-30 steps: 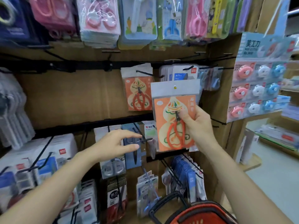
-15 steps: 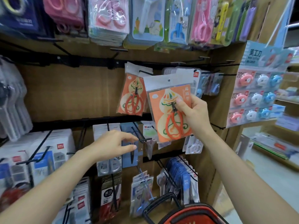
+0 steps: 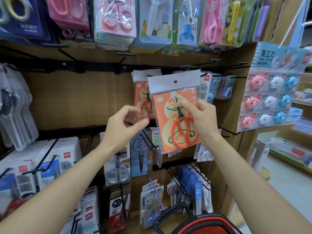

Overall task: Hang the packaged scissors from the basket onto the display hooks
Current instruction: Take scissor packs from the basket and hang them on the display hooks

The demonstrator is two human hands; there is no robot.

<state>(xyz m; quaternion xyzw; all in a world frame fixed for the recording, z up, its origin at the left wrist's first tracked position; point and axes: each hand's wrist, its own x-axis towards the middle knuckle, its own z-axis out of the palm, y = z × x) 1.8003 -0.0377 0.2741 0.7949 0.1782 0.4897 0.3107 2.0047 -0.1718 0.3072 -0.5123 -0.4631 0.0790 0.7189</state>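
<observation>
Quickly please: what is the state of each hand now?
Left hand: fingers curled and blurred; whether it holds anything cannot be told.
Right hand: holding the packaged scissors.

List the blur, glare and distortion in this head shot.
Head view: the left hand is smeared, its fingers hard to read. Head view: the orange scissors pack gripped by the right hand is fairly sharp. Head view: white glare streaks the pink plastic packs at top. Head view: the red basket at the bottom edge is soft. Head view: wide-angle bending bows the black rail.
</observation>
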